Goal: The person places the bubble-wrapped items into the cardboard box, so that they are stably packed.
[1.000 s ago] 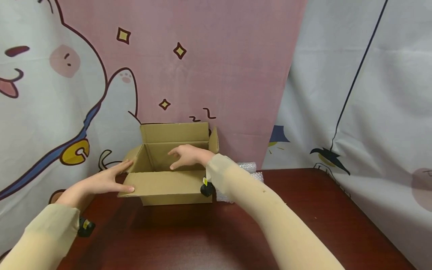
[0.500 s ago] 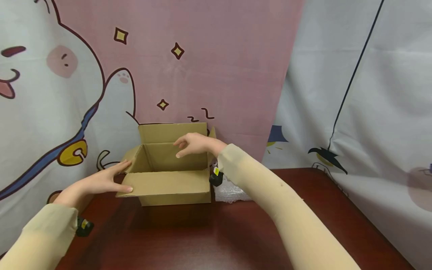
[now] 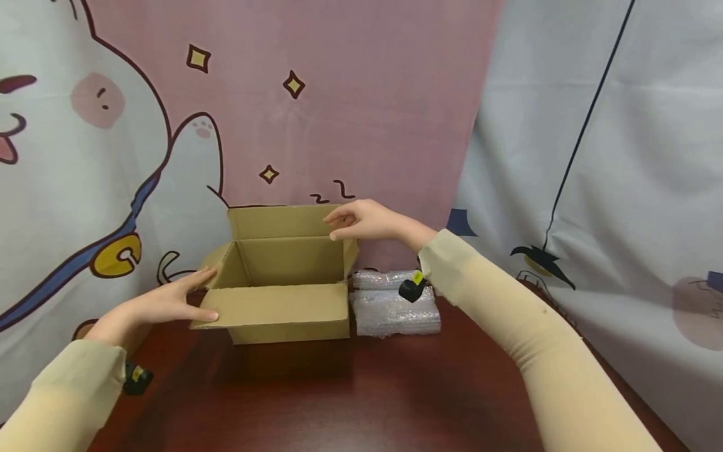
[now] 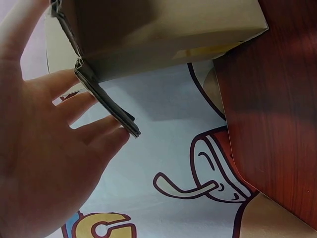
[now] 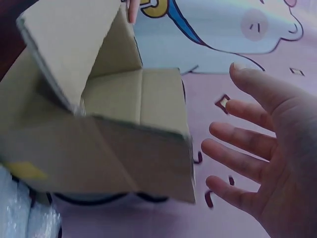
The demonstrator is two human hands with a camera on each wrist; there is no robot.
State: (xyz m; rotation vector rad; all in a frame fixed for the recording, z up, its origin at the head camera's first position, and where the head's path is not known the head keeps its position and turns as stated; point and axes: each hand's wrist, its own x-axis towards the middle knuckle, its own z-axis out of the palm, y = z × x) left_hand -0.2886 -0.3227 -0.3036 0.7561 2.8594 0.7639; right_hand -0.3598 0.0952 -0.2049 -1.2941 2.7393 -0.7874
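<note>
An open-topped cardboard box [image 3: 289, 334] stands on the table with its flaps spread outward. At its left end my left hand [image 3: 164, 306] rests against the flaps, fingers on the left flap and thumb on the front flap [image 3: 277, 305]. The left wrist view has the hand's palm [image 4: 49, 144] facing the camera, with fingertips partly hidden behind a flap edge. My right hand [image 3: 367, 220] hovers above the box's back right corner and holds nothing. In the right wrist view its fingers [image 5: 242, 161] are spread apart, clear of the box.
Clear bubble-wrap packs [image 3: 398, 314] lie on the table just right of the box. Behind stands a printed pink and white cloth [image 3: 384, 113]. The dark red table [image 3: 395, 389] extends in front of the box.
My right hand has risen out from over the box interior and moved right, toward the back right corner. The bubble-wrap packs show more fully. My left hand stays on the flaps.
</note>
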